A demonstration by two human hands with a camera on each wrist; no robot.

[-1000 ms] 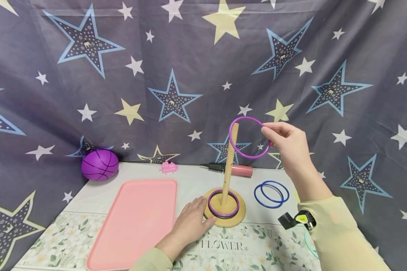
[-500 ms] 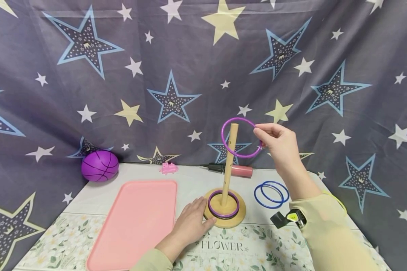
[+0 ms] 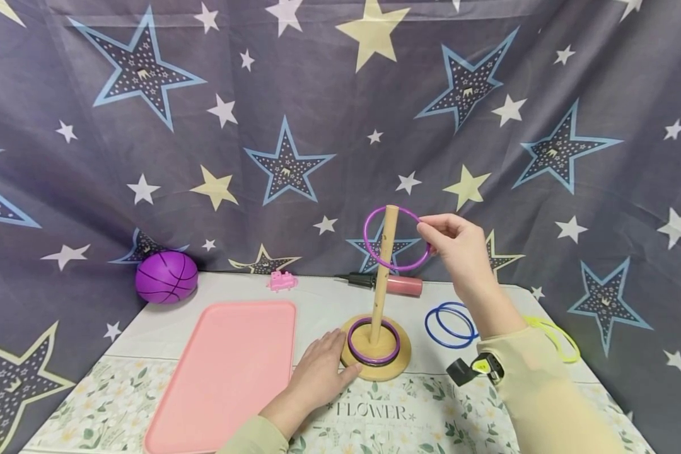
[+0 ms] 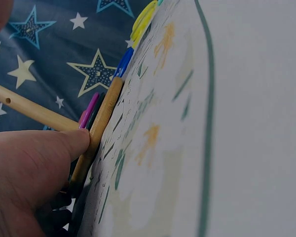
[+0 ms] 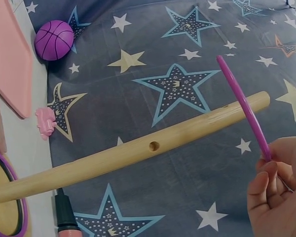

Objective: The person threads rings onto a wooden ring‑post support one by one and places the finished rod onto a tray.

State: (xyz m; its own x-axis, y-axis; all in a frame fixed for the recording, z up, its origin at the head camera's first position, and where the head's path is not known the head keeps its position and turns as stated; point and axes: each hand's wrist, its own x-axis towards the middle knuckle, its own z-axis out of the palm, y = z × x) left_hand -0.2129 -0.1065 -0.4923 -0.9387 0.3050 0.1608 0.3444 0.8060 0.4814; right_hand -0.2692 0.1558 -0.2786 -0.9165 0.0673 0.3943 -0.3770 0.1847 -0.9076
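Note:
My right hand [image 3: 456, 246] pinches a thin purple ring [image 3: 369, 246] by its right side, high above the table. The ring tilts at the top of an upright wooden post [image 3: 381, 290], and the post's upper end lies within its outline. In the right wrist view the purple ring [image 5: 239, 96] shows nearly edge-on, crossing in front of the post near its tip. My left hand [image 3: 318, 372] rests against the left edge of the round wooden base [image 3: 401, 359], its thumb on the rim. Around the post's foot lies another purple ring [image 3: 398, 337] over a black one.
Two blue rings [image 3: 437, 340] overlap right of the stand, with yellow rings [image 3: 570, 353] beyond my right forearm. A pink tray [image 3: 227, 366] lies left. Along the back are a purple ball [image 3: 166, 277], a small pink toy [image 3: 282, 281] and a hand pump [image 3: 403, 285].
My right hand has moved left and slightly down with the purple ring, bringing it from beside the post to overlap the post's top. My left hand has stayed at the base.

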